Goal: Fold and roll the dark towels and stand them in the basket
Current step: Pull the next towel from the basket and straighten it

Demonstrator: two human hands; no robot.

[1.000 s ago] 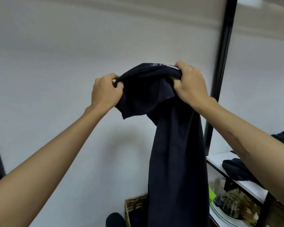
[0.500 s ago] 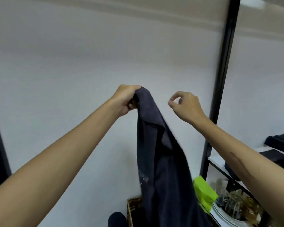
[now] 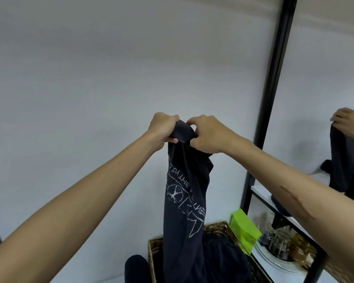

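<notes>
Above the basket point(image 3: 217, 226), both hands grip the towel point(image 3: 185, 190)

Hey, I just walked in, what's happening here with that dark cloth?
A person holds a dark towel up in front of a pale wall, the left hand and the right hand gripping its top edge close together. The towel hangs unfolded, white print showing, its lower end over a wicker basket that already has dark cloth in it. Nothing is rolled yet.

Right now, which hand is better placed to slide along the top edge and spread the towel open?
The right hand, probably. It pinches the towel loosely beside the left hand, which is fisted around the bunched top and better suited as the anchor.
</notes>
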